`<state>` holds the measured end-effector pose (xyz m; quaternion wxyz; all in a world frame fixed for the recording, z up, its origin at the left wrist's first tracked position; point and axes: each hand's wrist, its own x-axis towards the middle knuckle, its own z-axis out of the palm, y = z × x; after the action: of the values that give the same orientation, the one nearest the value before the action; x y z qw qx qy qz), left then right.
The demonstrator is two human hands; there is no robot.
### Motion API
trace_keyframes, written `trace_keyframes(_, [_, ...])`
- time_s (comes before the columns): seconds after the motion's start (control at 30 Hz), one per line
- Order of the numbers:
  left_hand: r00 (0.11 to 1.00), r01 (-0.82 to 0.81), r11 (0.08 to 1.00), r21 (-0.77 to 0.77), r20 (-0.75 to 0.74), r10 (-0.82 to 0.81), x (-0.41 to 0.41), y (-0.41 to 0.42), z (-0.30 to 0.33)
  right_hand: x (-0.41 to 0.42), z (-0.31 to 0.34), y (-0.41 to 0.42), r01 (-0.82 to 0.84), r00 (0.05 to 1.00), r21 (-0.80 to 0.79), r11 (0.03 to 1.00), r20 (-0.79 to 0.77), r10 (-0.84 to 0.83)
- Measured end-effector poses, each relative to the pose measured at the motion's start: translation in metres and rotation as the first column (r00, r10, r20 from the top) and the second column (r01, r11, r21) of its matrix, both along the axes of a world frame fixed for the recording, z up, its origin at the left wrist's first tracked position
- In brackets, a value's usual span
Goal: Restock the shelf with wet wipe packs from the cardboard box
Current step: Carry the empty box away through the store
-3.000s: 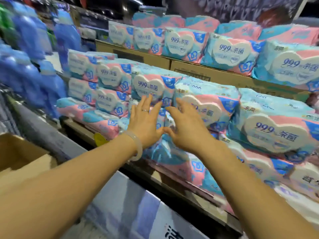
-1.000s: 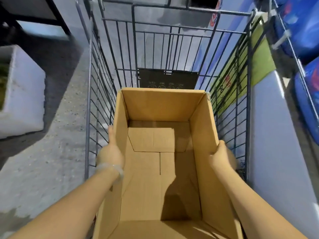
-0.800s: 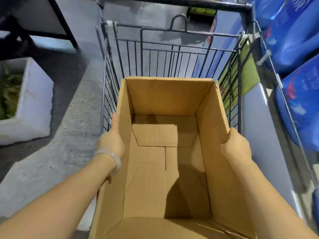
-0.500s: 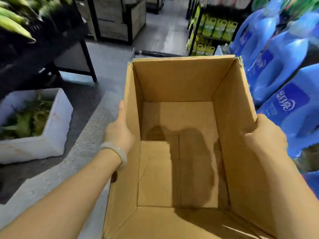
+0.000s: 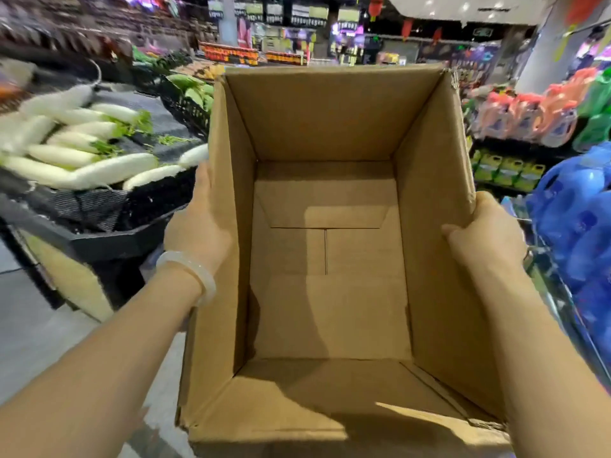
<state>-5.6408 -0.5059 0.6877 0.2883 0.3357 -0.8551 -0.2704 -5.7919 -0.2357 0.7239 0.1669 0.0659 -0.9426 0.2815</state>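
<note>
A brown cardboard box [image 5: 327, 292] fills the middle of the view, its open top facing me and nothing inside it. My left hand [image 5: 198, 226], with a pale bangle on the wrist, presses flat against the box's left outer wall. My right hand [image 5: 486, 233] grips the right wall, thumb over its top edge. The box is held up in the air between both hands. No wet wipe packs and no wipe shelf are in view.
A black produce stand with white radishes [image 5: 82, 157] is at the left. Blue detergent bottles [image 5: 578, 226] hang close at the right, with pink and green bottles [image 5: 525, 120] on shelves behind. Grey floor [image 5: 29, 342] lies below left; store aisles stretch ahead.
Three seconds ago both hands were on wipe packs at the shelf. Since then they took the empty box by its sides and lifted it out of the wire cart to chest height.
</note>
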Motion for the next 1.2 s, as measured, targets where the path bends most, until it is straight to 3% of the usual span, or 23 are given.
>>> trace_keyframes(0.2, [0.956, -0.293, 0.956, -0.017, -0.035, 0.293, 0.148, -0.065, 0.008, 0.074, -0.006, -0.127, -0.295, 0.955, -0.030, 0.955, 0.030, 0.296])
trace_keyframes(0.4, [0.811, -0.584, 0.811, -0.033, -0.057, 0.582, 0.275, -0.096, 0.016, 0.148, -0.009, -0.247, -0.583, 0.808, -0.040, 0.812, 0.073, 0.584])
trace_keyframes(0.73, [0.405, -0.914, 0.405, 0.008, 0.009, 0.914, 0.399, -0.114, 0.016, 0.251, -0.001, -0.403, -0.891, 0.449, -0.034, 0.452, 0.076, 0.890])
trace_keyframes(1.0, [0.042, -0.999, 0.042, 0.018, 0.007, 0.999, 0.509, -0.081, -0.003, 0.387, -0.015, -0.486, -0.998, 0.067, 0.013, 0.067, 0.023, 0.997])
trace_keyframes(1.2, [-0.234, -0.972, -0.234, -0.019, 0.030, 0.972, 0.617, -0.034, -0.014, 0.544, -0.035, -0.514, -0.978, -0.211, -0.023, -0.209, 0.094, 0.973])
